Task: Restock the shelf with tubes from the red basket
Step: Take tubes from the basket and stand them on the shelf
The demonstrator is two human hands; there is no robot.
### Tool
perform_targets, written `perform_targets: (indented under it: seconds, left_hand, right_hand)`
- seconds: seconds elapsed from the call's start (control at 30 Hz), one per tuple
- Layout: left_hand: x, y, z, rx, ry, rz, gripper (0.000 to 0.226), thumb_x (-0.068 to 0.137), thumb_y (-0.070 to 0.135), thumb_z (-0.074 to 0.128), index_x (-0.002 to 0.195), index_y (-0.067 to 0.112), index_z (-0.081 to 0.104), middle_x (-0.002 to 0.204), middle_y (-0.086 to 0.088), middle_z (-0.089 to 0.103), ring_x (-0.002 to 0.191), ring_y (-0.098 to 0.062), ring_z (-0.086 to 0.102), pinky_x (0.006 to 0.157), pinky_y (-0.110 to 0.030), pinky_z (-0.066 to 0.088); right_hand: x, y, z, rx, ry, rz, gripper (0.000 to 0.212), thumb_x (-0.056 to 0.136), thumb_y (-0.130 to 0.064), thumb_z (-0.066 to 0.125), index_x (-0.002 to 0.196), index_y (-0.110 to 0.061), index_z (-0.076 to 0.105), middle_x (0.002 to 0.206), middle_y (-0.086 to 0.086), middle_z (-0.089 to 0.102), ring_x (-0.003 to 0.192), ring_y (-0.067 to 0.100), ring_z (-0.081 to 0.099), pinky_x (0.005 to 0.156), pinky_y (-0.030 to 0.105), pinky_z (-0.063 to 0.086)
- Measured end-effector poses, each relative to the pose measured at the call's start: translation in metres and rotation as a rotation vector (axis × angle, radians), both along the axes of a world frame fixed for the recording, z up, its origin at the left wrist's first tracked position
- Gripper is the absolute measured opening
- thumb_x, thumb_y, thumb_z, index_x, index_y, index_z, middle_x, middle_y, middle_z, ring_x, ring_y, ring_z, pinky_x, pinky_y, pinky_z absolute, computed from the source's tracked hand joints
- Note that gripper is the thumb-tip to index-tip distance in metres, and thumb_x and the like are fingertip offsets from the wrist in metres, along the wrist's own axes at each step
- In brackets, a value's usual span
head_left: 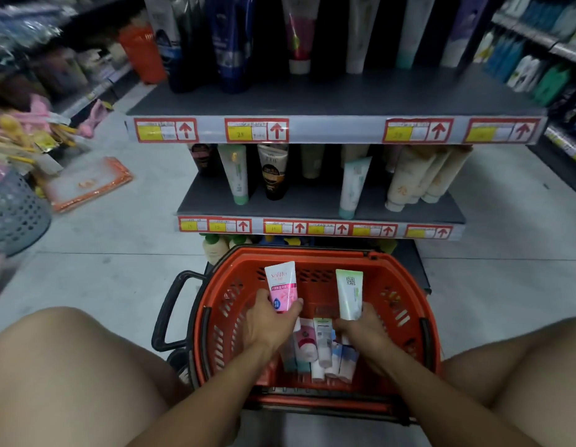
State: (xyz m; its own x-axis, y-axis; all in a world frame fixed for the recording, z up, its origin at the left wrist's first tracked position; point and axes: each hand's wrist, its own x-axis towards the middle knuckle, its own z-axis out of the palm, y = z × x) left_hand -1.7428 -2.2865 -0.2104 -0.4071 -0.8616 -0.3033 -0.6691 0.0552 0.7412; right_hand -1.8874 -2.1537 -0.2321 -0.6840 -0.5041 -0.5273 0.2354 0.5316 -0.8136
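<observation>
Hidden, cropped and blurred parts

The lower ends of the pink tube (282,287) and green tube (349,295) sit inside the left hand (269,321) and right hand (364,330). Tubes on the top shelf (336,101) are cut off by the far edge. Goods at far left are motion-blurred; price labels (256,130) are unreadable.

- one red basket (406,295) on the floor
- two hands in it, left hand (270,321) and right hand (365,327), one tube each: a pink tube (282,287) and a green tube (349,293)
- loose tubes (322,348) in the bottom were roughly six, too piled up for an exact count
- two shelf boards: upper shelf (328,98), lower shelf (312,201)
</observation>
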Motion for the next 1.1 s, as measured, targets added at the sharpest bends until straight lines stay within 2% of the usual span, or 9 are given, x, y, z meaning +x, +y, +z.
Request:
perform_targets:
  seconds: [0.1,0.2,0.33,0.47,0.57,0.67,0.9,0.97,1.1]
  left_hand:
    - [-0.004,0.005,0.017,0.003,0.086,0.019,0.046,0.088,0.059,0.070,0.110,0.025,0.048,0.092,0.006,0.069,0.080,-0.016,0.068,0.072,-0.040,0.058]
    - [-0.014,0.005,0.039,0.106,0.275,0.038,0.045,0.097,0.044,0.066,0.119,0.020,0.036,0.106,-0.002,0.067,0.091,-0.019,0.068,0.083,-0.048,0.060]
    - [-0.025,-0.003,0.080,0.113,0.383,-0.040,0.047,0.098,0.022,0.065,0.127,0.018,0.029,0.114,0.002,0.061,0.098,-0.009,0.061,0.085,-0.034,0.051]
    - [-0.037,-0.010,0.121,0.056,0.470,-0.133,0.055,0.095,0.007,0.063,0.132,0.020,0.025,0.113,0.005,0.058,0.099,-0.006,0.057,0.080,-0.026,0.049]
    - [-0.047,-0.019,0.145,-0.039,0.530,-0.155,0.058,0.093,0.012,0.072,0.130,0.022,0.028,0.113,0.013,0.057,0.096,0.002,0.060,0.076,-0.014,0.046]
    - [-0.054,-0.025,0.169,-0.155,0.591,-0.133,0.060,0.088,0.025,0.081,0.128,0.027,0.037,0.110,0.017,0.061,0.091,0.013,0.063,0.077,-0.014,0.048]
    - [-0.073,-0.046,0.222,-0.309,0.642,-0.068,0.059,0.079,0.036,0.089,0.123,0.031,0.050,0.104,0.013,0.067,0.085,0.001,0.063,0.068,-0.009,0.048]
    - [-0.081,-0.057,0.235,-0.326,0.654,-0.048,0.059,0.077,0.038,0.089,0.123,0.030,0.052,0.103,0.012,0.068,0.081,0.002,0.063,0.068,-0.012,0.050]
    - [-0.097,-0.078,0.261,-0.387,0.640,-0.049,0.064,0.074,0.048,0.088,0.123,0.033,0.051,0.108,0.009,0.069,0.090,-0.012,0.069,0.078,-0.037,0.062]
  right_hand:
    - [0.002,0.000,0.019,-0.051,0.043,-0.001,0.053,0.079,-0.001,0.078,0.121,-0.010,0.047,0.106,0.009,0.066,0.090,0.019,0.068,0.059,0.025,0.054]
    - [0.001,-0.002,0.037,-0.150,0.094,0.016,0.060,0.081,-0.003,0.079,0.128,-0.018,0.044,0.113,0.003,0.062,0.096,0.014,0.062,0.068,0.025,0.054]
    - [-0.004,-0.009,0.070,-0.307,0.100,0.003,0.060,0.084,-0.008,0.081,0.129,-0.029,0.048,0.116,0.000,0.066,0.102,0.016,0.066,0.077,0.032,0.062]
    - [-0.012,-0.017,0.112,-0.429,0.229,0.038,0.054,0.082,-0.015,0.084,0.124,-0.029,0.054,0.112,-0.012,0.068,0.105,0.009,0.067,0.074,0.022,0.059]
    - [-0.021,-0.023,0.141,-0.501,0.335,-0.006,0.055,0.079,-0.017,0.087,0.123,-0.027,0.055,0.109,-0.014,0.068,0.102,0.005,0.068,0.076,0.022,0.058]
    - [-0.032,-0.030,0.169,-0.560,0.439,-0.077,0.065,0.077,-0.019,0.089,0.131,-0.022,0.052,0.111,-0.007,0.070,0.099,0.007,0.070,0.079,0.026,0.061]
    - [-0.065,-0.048,0.219,-0.662,0.530,-0.084,0.056,0.081,-0.019,0.086,0.127,-0.026,0.054,0.115,-0.007,0.071,0.101,0.009,0.071,0.087,0.041,0.062]
    - [-0.074,-0.053,0.232,-0.676,0.579,-0.105,0.059,0.080,-0.020,0.086,0.130,-0.023,0.054,0.114,-0.006,0.072,0.100,0.008,0.072,0.086,0.041,0.062]
    - [-0.095,-0.066,0.257,-0.628,0.727,-0.150,0.058,0.076,-0.031,0.089,0.124,-0.028,0.057,0.105,-0.010,0.074,0.094,0.004,0.072,0.082,0.037,0.062]
